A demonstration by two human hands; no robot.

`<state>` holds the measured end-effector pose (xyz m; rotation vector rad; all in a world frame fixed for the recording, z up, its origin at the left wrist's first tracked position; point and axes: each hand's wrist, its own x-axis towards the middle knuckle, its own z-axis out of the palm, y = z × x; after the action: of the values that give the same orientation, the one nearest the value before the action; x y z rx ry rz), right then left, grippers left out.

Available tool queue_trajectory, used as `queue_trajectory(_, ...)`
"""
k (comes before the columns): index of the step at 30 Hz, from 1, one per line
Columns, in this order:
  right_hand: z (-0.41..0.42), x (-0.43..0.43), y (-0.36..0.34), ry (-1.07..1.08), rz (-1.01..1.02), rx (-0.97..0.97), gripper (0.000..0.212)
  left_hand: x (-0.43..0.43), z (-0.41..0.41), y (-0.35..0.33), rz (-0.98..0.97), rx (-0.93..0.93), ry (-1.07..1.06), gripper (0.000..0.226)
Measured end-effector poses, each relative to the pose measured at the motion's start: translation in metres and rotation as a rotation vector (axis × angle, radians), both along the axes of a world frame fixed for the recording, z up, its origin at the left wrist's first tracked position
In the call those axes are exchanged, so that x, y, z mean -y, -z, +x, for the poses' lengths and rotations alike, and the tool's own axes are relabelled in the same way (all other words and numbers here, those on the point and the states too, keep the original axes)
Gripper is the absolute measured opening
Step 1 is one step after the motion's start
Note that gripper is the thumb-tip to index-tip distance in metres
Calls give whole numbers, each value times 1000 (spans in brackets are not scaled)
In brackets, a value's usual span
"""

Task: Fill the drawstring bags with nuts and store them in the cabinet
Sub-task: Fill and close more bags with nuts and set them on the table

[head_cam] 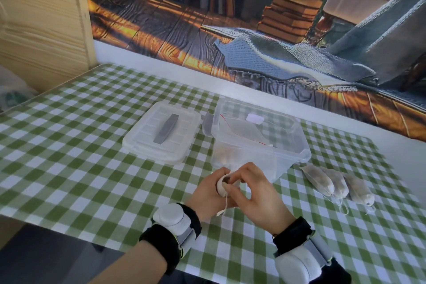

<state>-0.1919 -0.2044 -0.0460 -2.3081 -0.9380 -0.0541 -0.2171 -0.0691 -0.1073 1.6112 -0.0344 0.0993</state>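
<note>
My left hand (208, 193) grips a small white drawstring bag (221, 186) just in front of the clear plastic box (297, 145). Fingers of my right hand (255, 193) pinch the bag's open mouth, where a brown nut shows. A white drawstring hangs down between the hands. Inside the box lie an empty mesh bag with a red string (244, 132) and brownish nuts (227, 157) at its near end. Three filled bags (336, 183) lie side by side on the tablecloth to the right of the box.
The box's lid (161, 134) with a grey handle lies to the left of the box. A light wooden cabinet (43, 23) stands at the far left. The green checked tablecloth (80, 157) covers the table, whose near edge runs across the lower left.
</note>
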Motion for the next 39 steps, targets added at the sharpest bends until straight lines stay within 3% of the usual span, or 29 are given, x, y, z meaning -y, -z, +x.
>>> queue_trajectory(5,-3,2,-3,-4,52,-14,35,0,-2,-3,-22,3,-6,34)
queue_trajectory(8,-2,4,-1,2,-48,-37,47,1,-1,-3,-3,-23,-2,32)
queue_trajectory(14,-2,3,-1,-38,34,61,20,1,3,2,119,6,-40,42)
queue_trajectory(22,-7,4,1,5,11,182,28,1,1,0,94,28,-54,41)
queue_trajectory(25,-10,5,1,-18,28,254,15,1,-2,-4,77,33,-30,42)
queue_trajectory(28,-11,5,1,-12,-19,305,16,1,-3,-6,48,41,-28,42)
queue_trajectory(32,-2,2,-31,41,229,228,19,0,-3,-7,-8,-1,6,47)
queue_trajectory(34,13,-4,-54,96,259,189,19,0,-3,-8,-25,-19,18,45)
queue_trajectory(39,63,-40,-100,117,-106,-166,26,-1,-3,-8,18,-31,-7,48)
